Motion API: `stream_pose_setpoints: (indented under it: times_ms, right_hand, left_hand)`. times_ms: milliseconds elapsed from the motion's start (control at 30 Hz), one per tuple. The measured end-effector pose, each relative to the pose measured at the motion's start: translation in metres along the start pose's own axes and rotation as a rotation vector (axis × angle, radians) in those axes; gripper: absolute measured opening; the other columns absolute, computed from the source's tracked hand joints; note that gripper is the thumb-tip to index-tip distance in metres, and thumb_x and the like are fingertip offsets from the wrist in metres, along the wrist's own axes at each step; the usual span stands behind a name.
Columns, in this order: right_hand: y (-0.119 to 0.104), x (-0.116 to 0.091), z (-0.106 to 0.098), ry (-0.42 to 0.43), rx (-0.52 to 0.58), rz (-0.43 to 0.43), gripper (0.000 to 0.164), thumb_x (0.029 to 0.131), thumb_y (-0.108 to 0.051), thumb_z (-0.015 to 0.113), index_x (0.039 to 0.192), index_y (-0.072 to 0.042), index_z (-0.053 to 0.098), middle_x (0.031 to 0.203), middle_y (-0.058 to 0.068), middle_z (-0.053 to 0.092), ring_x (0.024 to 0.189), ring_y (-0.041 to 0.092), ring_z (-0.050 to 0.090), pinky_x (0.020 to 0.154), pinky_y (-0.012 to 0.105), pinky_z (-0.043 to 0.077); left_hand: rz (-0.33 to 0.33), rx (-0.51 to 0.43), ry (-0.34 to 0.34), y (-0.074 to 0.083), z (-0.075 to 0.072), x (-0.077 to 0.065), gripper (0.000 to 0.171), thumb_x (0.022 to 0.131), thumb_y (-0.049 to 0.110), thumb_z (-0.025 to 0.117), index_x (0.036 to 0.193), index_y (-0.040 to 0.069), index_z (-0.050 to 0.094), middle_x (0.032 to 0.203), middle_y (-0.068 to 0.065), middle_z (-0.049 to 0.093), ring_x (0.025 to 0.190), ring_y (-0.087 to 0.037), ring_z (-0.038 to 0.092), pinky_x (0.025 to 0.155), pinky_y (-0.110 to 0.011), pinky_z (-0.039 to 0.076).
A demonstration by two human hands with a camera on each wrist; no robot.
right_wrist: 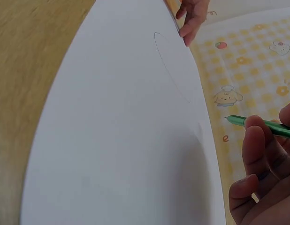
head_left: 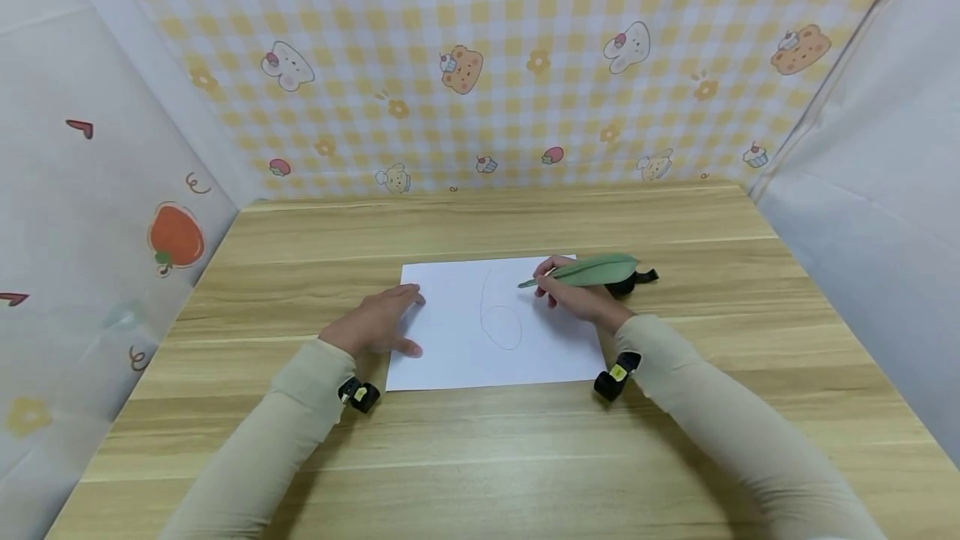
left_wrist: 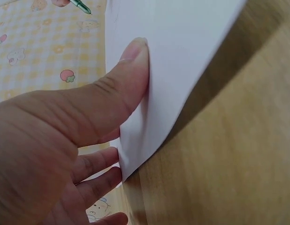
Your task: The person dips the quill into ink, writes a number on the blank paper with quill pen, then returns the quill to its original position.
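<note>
A white sheet of paper (head_left: 450,365) lies on the table, with a thin pencil-like line shaped like a 6 (head_left: 501,348) drawn near its middle. My right hand (head_left: 573,297) pinches a green leaf-shaped pen (head_left: 603,270) over the right part of the sheet. In the right wrist view the pen's tip (right_wrist: 228,118) points away from the fingers and stands off the paper. At the sheet's left edge rests my left hand (head_left: 381,322), fingers spread. Its thumb (left_wrist: 135,61) lies along the paper in the left wrist view, and the fingertips reach the edge.
The wood-grain table (head_left: 487,457) meets a yellow checked cloth (head_left: 510,107) with cartoon prints at the back. White cloth walls (head_left: 870,165) flank it on both sides. Small black wrist cameras (head_left: 611,386) sit on both sleeves.
</note>
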State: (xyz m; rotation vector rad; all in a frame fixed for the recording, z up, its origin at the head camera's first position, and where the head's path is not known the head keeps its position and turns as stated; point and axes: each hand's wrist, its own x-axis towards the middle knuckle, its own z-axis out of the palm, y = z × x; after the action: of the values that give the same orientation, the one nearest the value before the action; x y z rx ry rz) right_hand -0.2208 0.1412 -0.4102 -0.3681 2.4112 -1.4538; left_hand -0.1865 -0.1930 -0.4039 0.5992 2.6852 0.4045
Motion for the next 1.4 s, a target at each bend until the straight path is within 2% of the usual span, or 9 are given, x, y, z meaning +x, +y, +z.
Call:
stream_pose_setpoints:
  times_ms: [133,433,667,867,1033,1167,1267,1400]
  right_hand:
    - [0.001,-0.002,-0.005,0.019,-0.033,-0.007,0.022,0.099,-0.023,0.05,0.11,-0.006,0.057,0.093,0.011,0.067,0.073,0.021,0.06,0.061,0.029,0.042]
    - [0.01,-0.006,-0.024,0.056,-0.027,-0.028,0.021,0.099,-0.023,0.049,0.112,-0.008,0.057,0.094,0.014,0.064,0.073,0.023,0.058,0.057,0.028,0.042]
    - [0.017,-0.01,-0.039,0.06,-0.023,-0.088,0.024,0.101,-0.023,0.05,0.113,-0.003,0.056,0.1,0.021,0.062,0.078,0.03,0.058,0.063,0.029,0.049]
    - [0.02,-0.016,-0.051,0.088,-0.029,-0.152,0.026,0.102,-0.021,0.048,0.114,0.0,0.056,0.091,0.024,0.058,0.075,0.034,0.056,0.06,0.029,0.048]
    - [0.022,-0.019,-0.06,0.137,-0.104,-0.166,0.029,0.102,-0.024,0.049,0.116,0.0,0.057,0.095,0.017,0.06,0.077,0.025,0.054,0.066,0.029,0.047]
    - [0.027,-0.02,-0.067,0.166,-0.15,-0.189,0.029,0.102,-0.024,0.05,0.117,0.0,0.057,0.097,0.018,0.061,0.074,0.021,0.052,0.064,0.028,0.046]
    - [0.031,-0.022,-0.071,0.19,-0.176,-0.207,0.03,0.102,-0.024,0.05,0.118,0.001,0.057,0.103,0.018,0.062,0.081,0.021,0.055,0.07,0.028,0.047]
    - [0.034,-0.026,-0.076,0.231,-0.254,-0.199,0.031,0.102,-0.025,0.049,0.12,-0.001,0.058,0.113,0.015,0.064,0.097,0.024,0.057,0.083,0.035,0.047]
  left_hand:
    - [-0.006,0.002,0.006,0.0,0.001,0.0,0.077,0.074,0.031,0.084,0.135,0.002,0.048,0.153,-0.021,0.03,0.139,-0.04,0.029,0.109,-0.06,0.025]
    - [0.004,0.0,0.008,-0.001,0.001,0.002,0.077,0.074,0.03,0.084,0.135,0.0,0.048,0.152,-0.023,0.03,0.139,-0.041,0.028,0.111,-0.057,0.025]
    - [0.003,-0.004,0.008,0.0,-0.001,0.0,0.077,0.073,0.03,0.085,0.134,0.0,0.048,0.152,-0.024,0.031,0.139,-0.041,0.029,0.11,-0.058,0.026]
    - [-0.005,-0.006,0.004,0.001,-0.001,0.001,0.078,0.073,0.03,0.085,0.134,-0.001,0.048,0.152,-0.023,0.031,0.138,-0.041,0.029,0.111,-0.057,0.026]
    - [-0.02,-0.005,-0.001,-0.001,0.0,0.0,0.078,0.074,0.03,0.085,0.135,0.0,0.048,0.153,-0.024,0.03,0.139,-0.042,0.028,0.111,-0.055,0.025]
    - [-0.011,-0.004,0.004,-0.001,0.0,0.0,0.078,0.074,0.03,0.084,0.135,0.0,0.048,0.152,-0.024,0.03,0.139,-0.042,0.028,0.111,-0.056,0.026]
    - [0.002,-0.009,0.009,-0.002,0.0,-0.001,0.077,0.074,0.03,0.084,0.134,-0.001,0.048,0.152,-0.024,0.031,0.138,-0.042,0.029,0.111,-0.056,0.026]
    - [0.004,-0.015,0.007,-0.002,0.002,0.001,0.077,0.073,0.03,0.085,0.134,0.0,0.048,0.152,-0.024,0.03,0.138,-0.042,0.029,0.111,-0.055,0.026]
